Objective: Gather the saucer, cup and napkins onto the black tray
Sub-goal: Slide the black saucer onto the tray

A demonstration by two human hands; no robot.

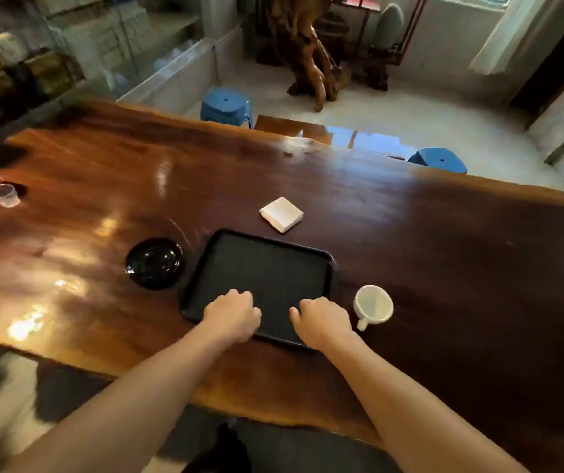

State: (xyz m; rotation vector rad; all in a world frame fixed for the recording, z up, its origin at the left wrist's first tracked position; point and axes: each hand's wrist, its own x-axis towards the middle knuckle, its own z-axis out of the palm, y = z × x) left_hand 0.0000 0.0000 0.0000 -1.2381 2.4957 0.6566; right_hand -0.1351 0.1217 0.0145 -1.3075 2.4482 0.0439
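Note:
The black tray [260,268] lies on the wooden table in front of me with nothing on it. Both hands rest over its near edge with fingers curled: my left hand [231,315] at the near left, my right hand [323,320] at the near right. Neither hand shows anything in it. A glossy black saucer [155,262] sits just left of the tray. A white cup [373,306] stands just right of the tray, close to my right hand, with its handle towards me. A square stack of white napkins [281,214] lies beyond the tray's far edge.
A clear plastic cup [3,195] stands at the table's far left. Two blue stools [226,105] [438,160] and a wooden bench sit beyond the table's far edge. The table's near edge runs under my forearms.

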